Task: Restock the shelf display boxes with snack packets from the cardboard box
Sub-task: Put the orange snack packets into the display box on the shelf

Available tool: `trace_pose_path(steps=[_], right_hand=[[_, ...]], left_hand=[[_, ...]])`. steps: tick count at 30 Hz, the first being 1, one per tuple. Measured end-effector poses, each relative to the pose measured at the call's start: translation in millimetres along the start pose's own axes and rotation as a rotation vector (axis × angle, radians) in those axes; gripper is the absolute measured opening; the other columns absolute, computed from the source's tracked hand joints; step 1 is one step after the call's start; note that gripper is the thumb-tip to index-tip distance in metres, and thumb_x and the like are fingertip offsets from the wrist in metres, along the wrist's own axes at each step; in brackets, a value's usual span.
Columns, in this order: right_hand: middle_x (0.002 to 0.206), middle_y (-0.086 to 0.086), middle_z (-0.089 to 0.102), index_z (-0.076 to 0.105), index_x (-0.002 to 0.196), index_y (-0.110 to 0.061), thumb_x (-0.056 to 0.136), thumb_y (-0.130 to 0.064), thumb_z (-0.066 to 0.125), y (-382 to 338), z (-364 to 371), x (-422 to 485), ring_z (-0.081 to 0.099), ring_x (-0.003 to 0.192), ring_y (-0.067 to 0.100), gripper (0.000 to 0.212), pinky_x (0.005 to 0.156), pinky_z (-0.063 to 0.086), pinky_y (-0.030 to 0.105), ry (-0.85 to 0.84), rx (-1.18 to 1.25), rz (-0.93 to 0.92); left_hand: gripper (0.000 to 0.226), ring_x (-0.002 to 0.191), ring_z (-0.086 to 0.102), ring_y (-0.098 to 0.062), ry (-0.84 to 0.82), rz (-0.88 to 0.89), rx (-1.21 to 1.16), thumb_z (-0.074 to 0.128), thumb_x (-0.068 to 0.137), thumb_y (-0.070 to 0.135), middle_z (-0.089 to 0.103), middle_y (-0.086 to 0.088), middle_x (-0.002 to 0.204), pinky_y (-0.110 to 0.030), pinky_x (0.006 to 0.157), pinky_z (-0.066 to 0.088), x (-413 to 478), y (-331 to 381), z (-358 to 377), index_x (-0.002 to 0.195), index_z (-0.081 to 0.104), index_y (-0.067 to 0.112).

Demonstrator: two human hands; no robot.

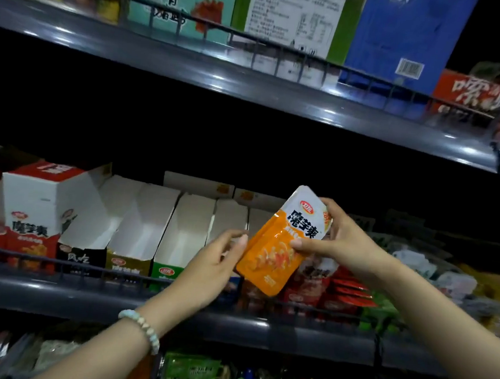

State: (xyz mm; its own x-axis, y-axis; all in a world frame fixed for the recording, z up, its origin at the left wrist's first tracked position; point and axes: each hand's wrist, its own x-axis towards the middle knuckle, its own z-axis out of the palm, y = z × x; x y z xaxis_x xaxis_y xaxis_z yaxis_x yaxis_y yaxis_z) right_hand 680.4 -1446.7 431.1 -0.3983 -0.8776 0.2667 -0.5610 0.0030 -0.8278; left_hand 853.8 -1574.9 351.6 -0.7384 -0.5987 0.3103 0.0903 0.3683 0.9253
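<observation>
- My right hand pinches the orange packets in front of the empty display boxes.
- My left hand, fingers loose, waits at their edge.
- I'd square the stack, then slide it in upright.

We face the middle shelf: behind its wire rail stands a row of open display boxes, with a taller red-and-white box tilted at the left and red packets at the right. The upper shelf bears a teal box and a blue box.

Orange snack packets (white-topped, tilted) raised before open white display boxes.
</observation>
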Motion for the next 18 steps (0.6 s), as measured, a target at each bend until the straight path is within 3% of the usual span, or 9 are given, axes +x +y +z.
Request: trace_pose_path(steps=[3, 5, 8, 11, 14, 18], right_hand=[[0.106, 0.011, 0.067, 0.045, 0.121, -0.014, 0.069, -0.003, 0.078, 3.7, -17.6, 28.9, 0.07, 0.084, 0.014, 0.062, 0.064, 0.059, 0.027, 0.095, -0.028, -0.031], [0.102, 0.008, 0.068, 0.051, 0.121, -0.007, 0.067, -0.007, 0.081, 5.8, -25.3, 48.9, 0.069, 0.078, 0.008, 0.062, 0.062, 0.056, 0.021, 0.142, -0.046, -0.044], [0.107, -0.006, 0.063, 0.054, 0.123, -0.022, 0.061, -0.02, 0.086, 15.1, -32.1, 74.7, 0.063, 0.092, 0.005, 0.069, 0.083, 0.056, 0.029, 0.233, -0.12, -0.042], [0.131, -0.007, 0.054, 0.034, 0.144, -0.024, 0.057, -0.029, 0.089, 28.2, -29.9, 95.0, 0.053, 0.117, 0.011, 0.103, 0.099, 0.047, 0.03, 0.222, -0.149, -0.045], [0.139, -0.003, 0.045, 0.027, 0.146, -0.017, 0.068, -0.018, 0.084, 31.6, -23.4, 112.5, 0.045, 0.125, 0.012, 0.097, 0.096, 0.04, 0.019, 0.14, -0.301, -0.092], [0.144, 0.004, 0.038, 0.024, 0.146, -0.012, 0.073, -0.011, 0.079, 30.9, -14.6, 129.2, 0.036, 0.134, 0.018, 0.091, 0.091, 0.031, 0.009, 0.07, -0.467, -0.148]], left_hand=[[0.049, 0.089, 0.058, 0.0, 0.02, 0.015, 0.35, 0.036, 0.095, 0.05, 0.052, 0.012, 0.129, -0.024, 0.078, 0.049, 21.9, -20.2, -6.7, 0.142, 0.032, 0.036], [0.059, 0.091, 0.057, -0.001, -0.013, -0.038, 0.434, 0.041, 0.096, 0.048, 0.045, 0.013, 0.14, -0.025, 0.086, 0.046, 33.4, -28.2, -5.6, 0.149, 0.021, 0.032], [0.072, 0.115, 0.055, -0.013, -0.057, -0.095, 0.483, 0.045, 0.094, 0.053, 0.041, 0.01, 0.146, -0.026, 0.099, 0.041, 47.0, -31.8, -0.8, 0.152, 0.006, 0.035], [0.076, 0.104, 0.06, -0.014, -0.068, -0.099, 0.535, 0.047, 0.093, 0.052, 0.062, 0.001, 0.115, -0.028, 0.094, 0.046, 55.7, -35.4, 4.0, 0.151, -0.001, 0.038], [0.077, 0.083, 0.065, -0.011, -0.119, -0.096, 0.571, 0.049, 0.095, 0.047, 0.067, -0.001, 0.088, -0.027, 0.088, 0.051, 58.5, -41.8, 10.6, 0.15, -0.004, 0.042], [0.074, 0.083, 0.064, -0.012, -0.133, -0.097, 0.587, 0.049, 0.097, 0.041, 0.068, -0.001, 0.089, -0.023, 0.082, 0.051, 60.2, -46.9, 12.5, 0.149, -0.003, 0.043]])
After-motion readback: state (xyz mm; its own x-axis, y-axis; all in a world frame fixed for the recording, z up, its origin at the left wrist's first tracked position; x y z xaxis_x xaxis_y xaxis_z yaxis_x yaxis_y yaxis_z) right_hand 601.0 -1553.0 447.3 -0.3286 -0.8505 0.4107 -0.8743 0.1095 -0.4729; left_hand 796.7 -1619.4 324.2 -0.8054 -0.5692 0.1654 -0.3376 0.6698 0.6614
